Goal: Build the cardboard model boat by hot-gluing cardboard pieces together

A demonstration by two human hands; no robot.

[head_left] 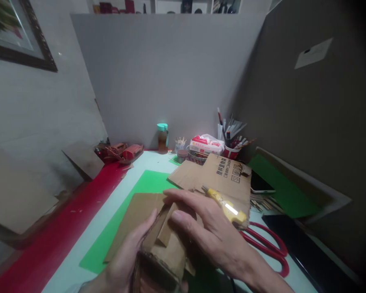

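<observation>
A small brown cardboard box (166,264) is held at the bottom centre, low over the table. My left hand (129,252) grips it from the left, thumb along its upper left edge; some of its fingers are hidden beneath. Across the top lies my right hand (203,221), its thumb pressing near a narrow cardboard strip (165,232) on the box and its fingers curved over the far end. Behind the box, a flat cardboard sheet (134,219) rests on a green mat (146,181). A yellow glue gun (227,205) lies just beyond my right hand, on printed cardboard (222,175).
Red-handled scissors (280,248) and a dark flat panel (305,248) lie on the right. Along the back stand a bottle (162,140), a tissue pack (206,144) and a pen cup (231,152). Red objects (132,151) sit at the back left. Grey partitions (171,73) rise behind.
</observation>
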